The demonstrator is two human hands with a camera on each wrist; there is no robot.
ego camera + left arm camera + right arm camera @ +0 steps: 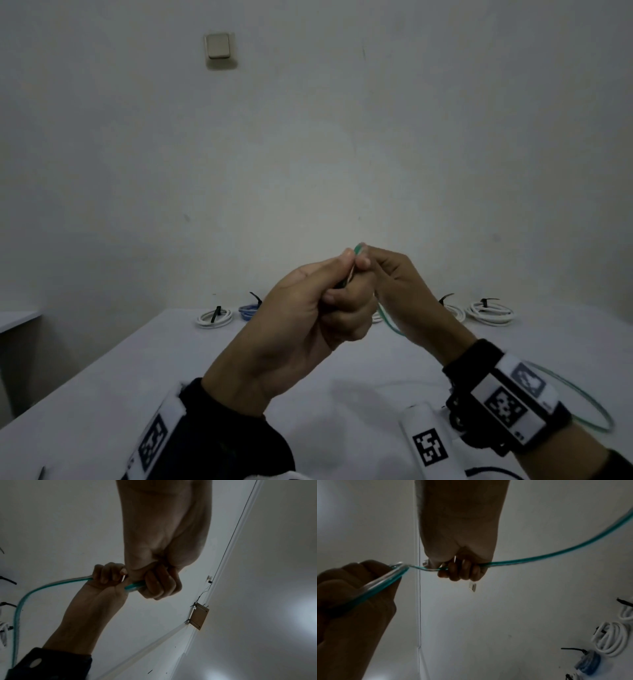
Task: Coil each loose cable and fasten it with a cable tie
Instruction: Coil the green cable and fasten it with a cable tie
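Both hands are raised above the table, close together, holding a green cable [389,323]. My left hand [337,291] grips several gathered turns of it in a fist; the bundle [385,580] runs across its fingers. My right hand [376,270] holds the cable just to the right of the left fist, fingers [460,572] curled round the strand. From there the cable [556,555] swings away in a wide arc, and a loop [589,401] shows behind my right wrist. In the left wrist view the green cable [34,591] trails down past my right hand [108,574].
Along the back edge of the white table [171,359] lie coiled cables fastened with black ties: a white one [214,317], a blue one [250,310] and white ones [491,310] at the right. A thin black cable [496,472] lies at the near edge.
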